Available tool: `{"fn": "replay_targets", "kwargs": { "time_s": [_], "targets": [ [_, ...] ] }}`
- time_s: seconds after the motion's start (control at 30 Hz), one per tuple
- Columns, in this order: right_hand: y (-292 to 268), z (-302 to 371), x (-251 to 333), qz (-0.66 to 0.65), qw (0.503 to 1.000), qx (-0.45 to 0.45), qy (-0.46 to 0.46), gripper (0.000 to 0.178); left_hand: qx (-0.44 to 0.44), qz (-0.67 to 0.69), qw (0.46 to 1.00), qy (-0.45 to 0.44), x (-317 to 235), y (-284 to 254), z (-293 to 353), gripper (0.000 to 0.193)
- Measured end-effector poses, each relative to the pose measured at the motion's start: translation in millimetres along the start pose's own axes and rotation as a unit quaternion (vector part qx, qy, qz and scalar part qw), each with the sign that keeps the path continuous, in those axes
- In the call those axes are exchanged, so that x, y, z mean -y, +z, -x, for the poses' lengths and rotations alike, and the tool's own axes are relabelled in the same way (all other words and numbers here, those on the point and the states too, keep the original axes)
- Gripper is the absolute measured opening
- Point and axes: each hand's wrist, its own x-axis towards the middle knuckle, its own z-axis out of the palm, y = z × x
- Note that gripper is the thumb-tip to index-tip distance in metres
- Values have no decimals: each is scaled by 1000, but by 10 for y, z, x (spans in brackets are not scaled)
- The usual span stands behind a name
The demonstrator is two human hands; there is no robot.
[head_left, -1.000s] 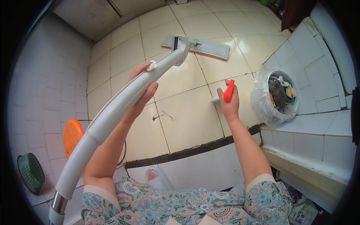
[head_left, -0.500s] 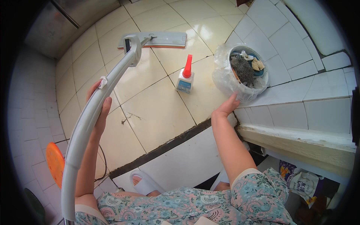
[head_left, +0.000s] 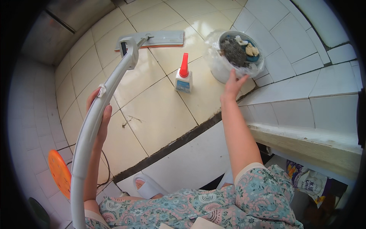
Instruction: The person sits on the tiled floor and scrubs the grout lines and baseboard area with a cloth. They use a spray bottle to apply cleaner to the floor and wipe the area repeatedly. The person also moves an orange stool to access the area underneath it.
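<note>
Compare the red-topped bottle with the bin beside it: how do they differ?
The bottle is narrow and smaller; the bin is round and wide. A red top caps the bottle, while the bin is open, contents showing. Neither hand touches the bottle; the right hand touches the bin. Both have whitish bodies.

one mop (head_left: 114, 78), one bottle (head_left: 183, 83), one bin (head_left: 218, 73), one orange disc (head_left: 60, 172)

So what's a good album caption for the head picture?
Left hand holding the mop, right hand at the bin, red-topped bottle between.
</note>
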Motion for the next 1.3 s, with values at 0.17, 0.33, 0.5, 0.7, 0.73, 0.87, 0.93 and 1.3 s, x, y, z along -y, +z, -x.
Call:
{"fn": "replay_targets", "kwargs": {
  "time_s": [0.17, 0.33, 0.5, 0.7, 0.73, 0.87, 0.93, 1.3],
  "targets": [
    [212, 320, 20, 31, 996, 80, -22, 71, -7, -30, 1000, -4, 6, 27, -6, 55],
    [102, 807, -476, 52, 994, 75, 53, 52, 10, -117, 993, 6, 52, -61, -20, 57],
    [-21, 1605, -788, 56, 958, 259, 105, 25, 88, -296, 945, 107, -3, -335, -121, 37],
    [26, 2358, -241, 26, 816, 539, 210, 17, 97, -151, 929, -324, -390, -345, -266, 14],
    [59, 2419, -173, 19, 803, 565, 190, 18, 113, -121, 929, -330, -376, -366, -254, 12],
    [209, 2407, -25, 3, 778, 594, 206, 20, 185, 37, 936, -298, -86, -477, -162, 11],
    [219, 2395, -26, 3, 767, 603, 219, 23, 216, 42, 939, -264, 67, -448, -59, 13],
    [183, 2378, 147, -116, 649, 623, 422, 54, 308, 85, 878, -355, 109, 135, 219, 24]
  ]
}}
